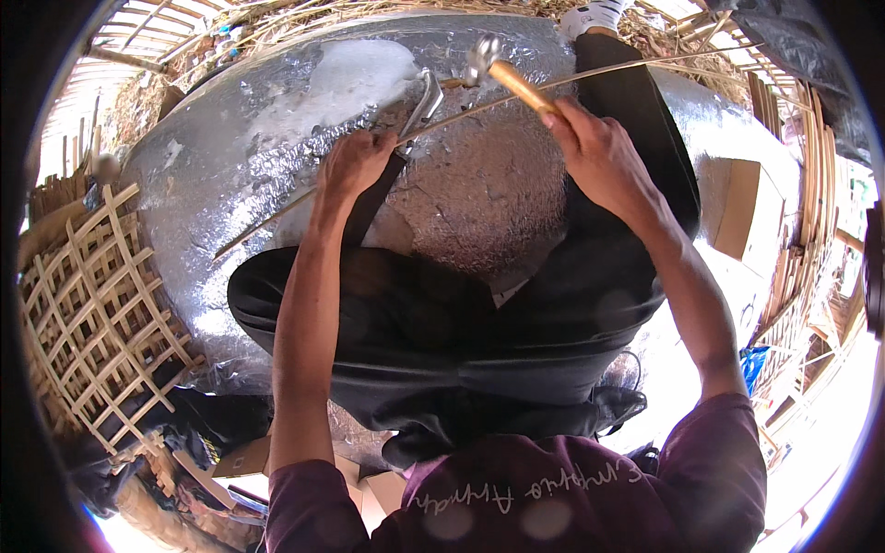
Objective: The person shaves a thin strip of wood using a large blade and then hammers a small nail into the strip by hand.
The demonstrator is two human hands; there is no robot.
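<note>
My left hand (358, 164) is closed around a long thin bamboo strip (678, 61), which slants from lower left to upper right across the silver surface. Just beyond its fingers shows a bent, shiny metal piece (426, 100); a dark straight piece (374, 201) runs beside that hand. Whether these two belong to one tool, I cannot tell. My right hand (604, 161) grips a hammer (524, 87) by its wooden handle. The round metal head points up and left, above the strip. The palms and most fingertips are hidden.
My crossed legs in black trousers (442, 313) rest on the crinkled silver covering (203, 212). A woven bamboo lattice (92, 323) leans at the left. Cardboard (737, 210) and upright bamboo slats (816, 184) stand at the right. A socked foot (595, 17) is at the top.
</note>
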